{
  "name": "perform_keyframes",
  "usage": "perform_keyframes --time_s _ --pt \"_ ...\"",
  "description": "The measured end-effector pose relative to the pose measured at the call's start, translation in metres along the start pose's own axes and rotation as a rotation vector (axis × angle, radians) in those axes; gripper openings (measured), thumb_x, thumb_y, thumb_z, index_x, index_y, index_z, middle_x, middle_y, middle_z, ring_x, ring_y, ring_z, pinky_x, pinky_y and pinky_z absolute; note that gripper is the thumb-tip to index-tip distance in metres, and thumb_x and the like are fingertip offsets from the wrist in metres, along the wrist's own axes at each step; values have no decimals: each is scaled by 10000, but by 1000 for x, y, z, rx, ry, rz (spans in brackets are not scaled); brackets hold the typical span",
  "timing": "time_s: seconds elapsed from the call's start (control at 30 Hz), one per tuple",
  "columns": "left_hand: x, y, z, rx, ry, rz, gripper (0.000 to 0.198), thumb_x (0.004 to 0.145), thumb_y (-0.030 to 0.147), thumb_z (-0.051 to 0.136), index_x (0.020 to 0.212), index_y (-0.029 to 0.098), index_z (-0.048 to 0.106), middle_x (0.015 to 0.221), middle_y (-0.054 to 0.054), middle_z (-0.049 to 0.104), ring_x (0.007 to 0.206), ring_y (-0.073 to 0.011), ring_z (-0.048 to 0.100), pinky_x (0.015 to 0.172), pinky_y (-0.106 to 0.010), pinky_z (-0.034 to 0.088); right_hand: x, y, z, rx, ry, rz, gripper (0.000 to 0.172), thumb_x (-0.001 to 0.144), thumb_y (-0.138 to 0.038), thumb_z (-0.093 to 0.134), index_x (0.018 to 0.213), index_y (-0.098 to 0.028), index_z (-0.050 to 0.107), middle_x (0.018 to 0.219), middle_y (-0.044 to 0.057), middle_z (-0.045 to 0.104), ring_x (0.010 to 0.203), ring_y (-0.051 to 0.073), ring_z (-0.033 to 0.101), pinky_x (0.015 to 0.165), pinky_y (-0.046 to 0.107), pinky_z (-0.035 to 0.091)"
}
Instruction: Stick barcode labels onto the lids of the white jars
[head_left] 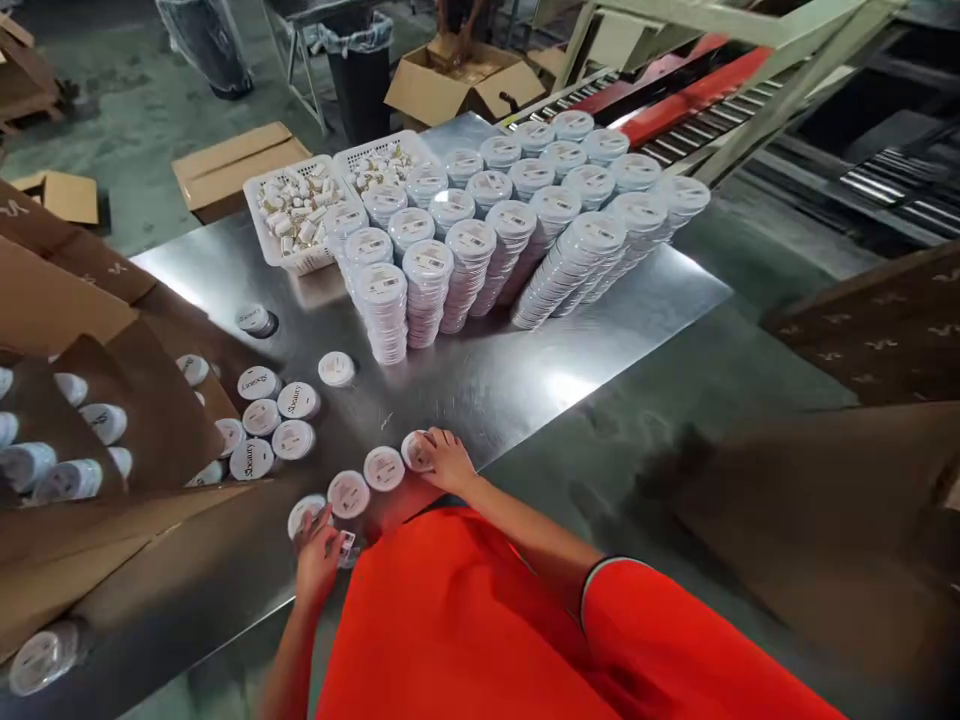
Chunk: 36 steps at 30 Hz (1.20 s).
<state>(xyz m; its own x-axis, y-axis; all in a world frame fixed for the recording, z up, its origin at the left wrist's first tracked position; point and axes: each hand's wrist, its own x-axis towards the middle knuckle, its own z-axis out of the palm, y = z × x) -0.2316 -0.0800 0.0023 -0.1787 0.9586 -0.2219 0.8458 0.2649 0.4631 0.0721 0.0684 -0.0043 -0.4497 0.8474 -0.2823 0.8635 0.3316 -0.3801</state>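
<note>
A row of small round white tins runs along the near edge of a shiny metal table (525, 380). My right hand (448, 461) rests on the rightmost tin (413, 450), fingers curled over it. My left hand (318, 562) lies at the leftmost tin (304, 512), fingers bent around a small clear piece (346, 546) at the table's edge. Two more tins (384, 468) lie between the hands. A cluster of lidded tins (262, 417) sits further left.
Tall stacks of clear-lidded tins (480, 255) fill the table's far half, some leaning. Two white baskets (296, 215) of small pieces stand behind them. Brown cartons (90, 420) with tins lie at left. A roller conveyor (697, 110), a bin and open boxes stand beyond.
</note>
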Motion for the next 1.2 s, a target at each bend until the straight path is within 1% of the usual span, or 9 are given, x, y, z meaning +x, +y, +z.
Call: perform_keyframes --time_s 0.17,0.37,0.47,0.63,0.83,0.9,1.0,1.13,1.2 --pt "-1 1 -1 -37 16 7 266 819 368 518 598 229 567 1338 -81 647 1424 -365 371 1132 -587 322 1 1 1 12 23 16 766 788 -415 694 1473 -260 389 1423 134 452 1205 317 443 950 408 415" --pt "-5 -2 5 -107 90 -34 268 811 388 530 596 232 569 1317 -96 659 1424 -373 367 1135 -616 289 -1 8 0 83 -1 57 883 767 -460 719 1516 -232 312 1498 139 375 1253 314 448 997 398 408" --pt "-9 -4 7 -173 138 -67 284 817 415 532 610 227 579 1328 -117 648 1421 -368 372 1148 -615 257 0 10 -1 106 -12 53 837 792 -478 684 1512 -247 323 1476 126 403 1237 296 481 979 369 423" --pt "-16 -5 12 -313 124 -121 297 804 461 549 646 215 605 1354 -159 619 1363 -349 455 1144 -550 314 0 6 -1 84 -43 74 773 824 -491 651 1492 -239 355 1391 130 479 1129 275 569 907 343 454" --pt "-18 4 13 -382 185 -162 363 788 528 547 623 211 610 1263 -199 659 1332 -380 480 1129 -603 308 3 0 -7 1 9 147 874 824 -595 617 1526 -184 297 1423 176 461 1148 320 554 959 400 430" --pt "-19 9 9 -402 218 -164 372 778 548 557 615 216 598 1221 -193 680 1316 -382 496 1113 -605 328 16 -4 -16 -18 47 149 864 852 -599 575 1531 -153 281 1480 200 405 1223 345 504 996 421 410" --pt "-25 20 1 -454 264 -212 395 766 582 565 627 214 600 1178 -181 700 1273 -368 541 1088 -569 373 53 -23 -31 -26 54 33 731 906 -490 540 1516 -160 310 1557 200 310 1327 345 421 1046 428 376" --pt "-50 38 -12 -599 340 -356 493 722 672 593 578 201 611 1119 -163 727 1130 -338 638 984 -466 482 126 -66 -50 -71 69 -112 653 880 -324 594 1472 -157 375 1603 206 223 1368 342 382 1054 445 377" --pt "-70 42 -16 -705 458 -465 521 688 708 616 585 197 626 1044 -141 749 998 -311 686 863 -409 542 166 -85 -58 -136 74 -210 649 845 -239 628 1450 -162 406 1625 198 171 1415 352 314 1067 464 367"
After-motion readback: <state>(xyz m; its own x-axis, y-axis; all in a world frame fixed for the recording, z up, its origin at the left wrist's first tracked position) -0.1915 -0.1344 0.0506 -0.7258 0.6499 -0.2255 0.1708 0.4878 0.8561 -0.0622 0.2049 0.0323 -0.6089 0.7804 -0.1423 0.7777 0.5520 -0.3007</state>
